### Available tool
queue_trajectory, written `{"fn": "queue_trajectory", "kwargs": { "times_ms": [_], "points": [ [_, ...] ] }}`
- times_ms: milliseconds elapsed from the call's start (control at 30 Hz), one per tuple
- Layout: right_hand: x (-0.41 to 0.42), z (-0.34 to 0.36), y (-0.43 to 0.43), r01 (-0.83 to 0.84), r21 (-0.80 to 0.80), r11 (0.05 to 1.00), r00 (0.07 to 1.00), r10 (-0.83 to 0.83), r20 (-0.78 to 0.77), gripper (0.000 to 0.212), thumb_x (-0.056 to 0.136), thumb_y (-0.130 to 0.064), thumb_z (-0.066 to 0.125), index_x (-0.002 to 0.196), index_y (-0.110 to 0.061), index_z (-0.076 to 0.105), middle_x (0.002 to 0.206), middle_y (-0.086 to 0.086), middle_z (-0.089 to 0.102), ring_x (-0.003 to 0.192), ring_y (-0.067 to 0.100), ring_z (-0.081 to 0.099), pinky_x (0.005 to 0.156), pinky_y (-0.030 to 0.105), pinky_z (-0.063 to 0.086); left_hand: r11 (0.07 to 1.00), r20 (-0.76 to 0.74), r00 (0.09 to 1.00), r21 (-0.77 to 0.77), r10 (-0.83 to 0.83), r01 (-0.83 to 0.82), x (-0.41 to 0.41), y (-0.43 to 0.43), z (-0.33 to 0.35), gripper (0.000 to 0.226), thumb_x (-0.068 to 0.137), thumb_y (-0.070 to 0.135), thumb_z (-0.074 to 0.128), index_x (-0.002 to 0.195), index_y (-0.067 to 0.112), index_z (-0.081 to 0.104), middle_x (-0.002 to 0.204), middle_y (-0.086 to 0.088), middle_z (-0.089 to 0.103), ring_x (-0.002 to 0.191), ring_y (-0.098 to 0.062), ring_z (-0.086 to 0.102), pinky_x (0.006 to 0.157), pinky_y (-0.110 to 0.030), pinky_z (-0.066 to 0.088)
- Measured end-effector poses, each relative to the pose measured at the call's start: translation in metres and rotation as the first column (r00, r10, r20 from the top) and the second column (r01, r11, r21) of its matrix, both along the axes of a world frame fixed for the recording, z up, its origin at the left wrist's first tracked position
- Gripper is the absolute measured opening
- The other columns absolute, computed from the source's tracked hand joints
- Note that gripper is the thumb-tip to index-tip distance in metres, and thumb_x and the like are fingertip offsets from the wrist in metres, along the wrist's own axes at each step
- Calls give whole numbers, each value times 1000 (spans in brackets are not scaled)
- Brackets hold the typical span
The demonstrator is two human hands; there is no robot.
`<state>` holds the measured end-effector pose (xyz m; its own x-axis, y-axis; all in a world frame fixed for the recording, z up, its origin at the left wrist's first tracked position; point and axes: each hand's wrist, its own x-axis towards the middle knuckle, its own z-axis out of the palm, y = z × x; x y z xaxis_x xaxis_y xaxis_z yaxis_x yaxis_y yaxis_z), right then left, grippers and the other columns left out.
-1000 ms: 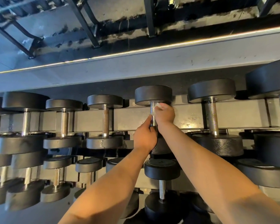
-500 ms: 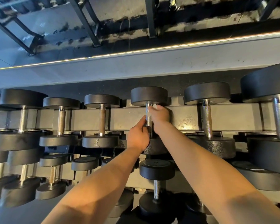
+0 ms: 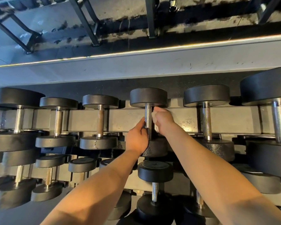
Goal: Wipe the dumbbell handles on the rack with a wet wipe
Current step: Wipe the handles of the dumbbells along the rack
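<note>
The left hand (image 3: 136, 138) grips the low part of the dumbbell handle (image 3: 148, 118) on the top rack rail (image 3: 182, 119), probably to steady it; the right hand (image 3: 163, 120), just beside the handle, pinches the wet wipe (image 3: 153, 118), likely to rub 1 side.

Warm light strikes from the right of the rack (image 3: 182, 120), glaring off its beam and chrome handles, while lower tiers fall dim and edges bow.

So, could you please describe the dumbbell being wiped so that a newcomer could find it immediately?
Look along the rack's top row. The dumbbell is fourth from the right edge of view, near the middle. Unlike its neighbours, its handle has a left hand and a right hand on it.
</note>
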<state>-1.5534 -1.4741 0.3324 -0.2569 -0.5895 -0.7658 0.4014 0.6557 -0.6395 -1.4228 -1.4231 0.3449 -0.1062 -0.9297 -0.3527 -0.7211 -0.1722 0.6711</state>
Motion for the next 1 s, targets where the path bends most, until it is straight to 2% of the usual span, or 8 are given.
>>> {"fn": "queue_trajectory", "kwargs": {
  "times_ms": [33,100,233,367,600,767,867,1000],
  "points": [
    [0,3,-4,101,23,995,987,-103,125,34,103,-7,46,133,-12,60,98,3,58,79,14,56,61,21,49,1000,0,1000,-1,1,-1,0,0,0,51,104,19,37,148,44,43,126,6,68,96,-17,67,92,-42,57],
    [3,5,-8,205,85,975,922,-222,317,29,104,-12,51,129,-16,63,104,5,59,98,24,62,77,29,57,1000,-2,1000,5,6,-6,-1,-1,0,52,104,18,37,148,44,45,122,8,69,94,-16,67,90,-40,57],
    [13,-11,-7,103,75,992,904,-125,408,34,105,-17,46,136,-19,59,125,15,62,118,33,60,107,51,47,1000,-14,1000,5,0,0,0,-3,1,51,104,16,37,145,44,47,107,16,66,87,-10,66,78,-28,56],
    [9,-19,4,-8,89,996,946,-21,322,38,106,-3,36,136,-11,57,107,13,68,95,26,66,97,42,53,1000,-10,1000,-4,0,0,0,-3,1,51,103,15,37,144,44,48,105,8,71,83,-8,64,68,-20,49],
    [11,-11,18,-347,178,921,938,343,53,30,102,-4,40,99,-11,69,85,8,66,69,19,62,58,25,54,999,-42,999,-14,32,-32,0,-2,3,50,105,13,37,148,35,46,125,1,68,95,-11,60,88,-25,50],
    [1,-11,32,-625,231,746,716,665,-213,20,93,1,58,92,-12,72,87,5,63,82,19,56,73,24,45,998,-64,996,-14,61,-62,0,-1,1,48,105,15,37,149,33,46,133,-1,65,105,-19,64,96,-30,52],
    [-7,-8,38,-569,198,798,748,603,-278,22,88,-2,71,110,-8,73,103,5,68,97,17,61,85,23,45,996,-86,992,6,91,-91,0,0,-1,47,107,17,36,151,31,44,136,-1,63,106,-16,63,99,-31,51],
    [-1,-5,44,-500,166,850,756,522,-394,25,79,-4,79,104,-8,76,107,7,73,96,20,66,88,28,52,985,-140,976,45,169,-164,2,-2,-7,46,108,18,36,152,27,43,135,1,64,107,-7,57,97,-21,41]
  ]
}}
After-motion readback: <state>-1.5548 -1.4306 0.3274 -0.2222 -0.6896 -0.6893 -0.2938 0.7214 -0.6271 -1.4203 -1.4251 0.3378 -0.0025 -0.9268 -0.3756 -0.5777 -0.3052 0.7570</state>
